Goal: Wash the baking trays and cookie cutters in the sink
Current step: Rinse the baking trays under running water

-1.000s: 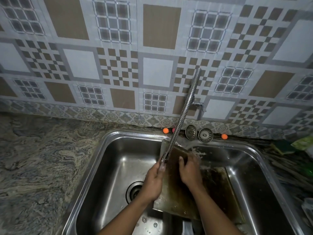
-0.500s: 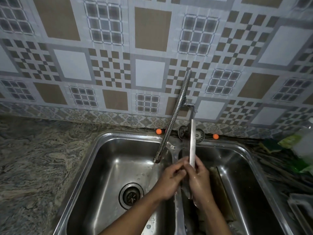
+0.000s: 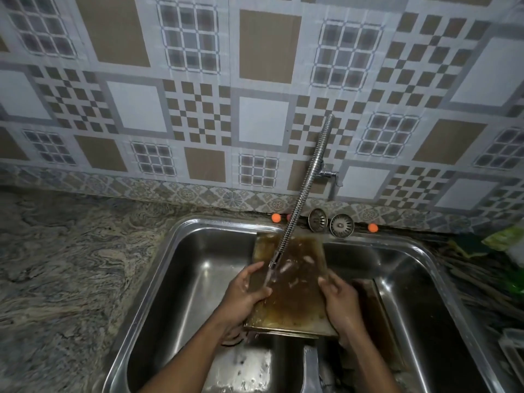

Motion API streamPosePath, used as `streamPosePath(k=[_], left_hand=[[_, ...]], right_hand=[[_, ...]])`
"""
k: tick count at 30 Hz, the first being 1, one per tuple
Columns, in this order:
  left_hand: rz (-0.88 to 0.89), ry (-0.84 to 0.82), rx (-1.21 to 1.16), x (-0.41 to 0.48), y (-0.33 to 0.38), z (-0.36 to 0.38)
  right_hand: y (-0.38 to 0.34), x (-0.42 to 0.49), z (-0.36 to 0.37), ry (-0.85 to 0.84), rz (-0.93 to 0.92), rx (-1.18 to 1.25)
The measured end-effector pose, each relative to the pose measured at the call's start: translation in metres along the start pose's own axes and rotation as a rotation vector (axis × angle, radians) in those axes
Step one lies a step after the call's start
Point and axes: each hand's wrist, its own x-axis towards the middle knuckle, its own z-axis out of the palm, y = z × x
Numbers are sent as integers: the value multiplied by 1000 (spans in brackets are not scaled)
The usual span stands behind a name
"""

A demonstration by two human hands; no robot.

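patterned tile wall (image 3: 263, 117) behind a steel 2-basin sink (image 3: 175, 236), a baking tray (image 3: 295, 296) under the running tap (image 3: 300, 199).
left hand (image 3: 246, 293) and right hand (image 3: 340, 302) each grip a long edge, holding it tilted over the divider; this looks like rinsing. next it likely needs its brown stains scrubbed; another tray (image 3: 374, 307) lies in the right basin.
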Motion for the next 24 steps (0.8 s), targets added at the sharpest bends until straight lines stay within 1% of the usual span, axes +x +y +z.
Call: streamPosePath(k=[2,4,6,8,9,11,12,13,14,17,18,19,20,21,22,24], left_hand=[[-34,-17,-42,-4,-2,-8],[-88,-7,-101,-7,-2,-14],[-141,-5,-160,-8,-3,-19],[-180,-5,-198,-9,-5,-19],[-198,2,-232,-10,-5,-17],[-237,-1,-297,-12,-7,-12],[-250,2,-317,-12,-8,-10],[-250,0,-330,-13,-10,-9],[-247,2,-341,-15,-12,-9],[-248,-8,-311,-21,-12,-8],[-253,-34,-298,-24,-10,-6],[-253,-74,-289,-27,-9,-3],[-249,-106,-289,-30,-7,0],[-241,-119,-295,-32,-5,1],[-231,-117,-306,-33,-2,0],[-218,-87,-320,-33,-1,-8]], right_hand=[[14,3,12,-11,20,-198],[20,0,24,-37,-6,-558],[24,-8,34,-65,-101,-909],[19,-23,47,-172,-215,-1119],[14,-32,54,-268,-277,-1157],[6,-47,65,-443,-410,-1112],[4,-50,66,-484,-442,-1068],[4,-47,63,-490,-435,-1037],[4,-38,57,-459,-399,-1040],[12,7,37,-310,-152,-1123],[12,21,36,-269,-106,-1133],[13,33,38,-235,-95,-1158],[12,42,45,-229,-121,-1186],[10,45,53,-271,-180,-1173],[7,44,62,-367,-261,-1101],[2,33,75,-618,-399,-949]])
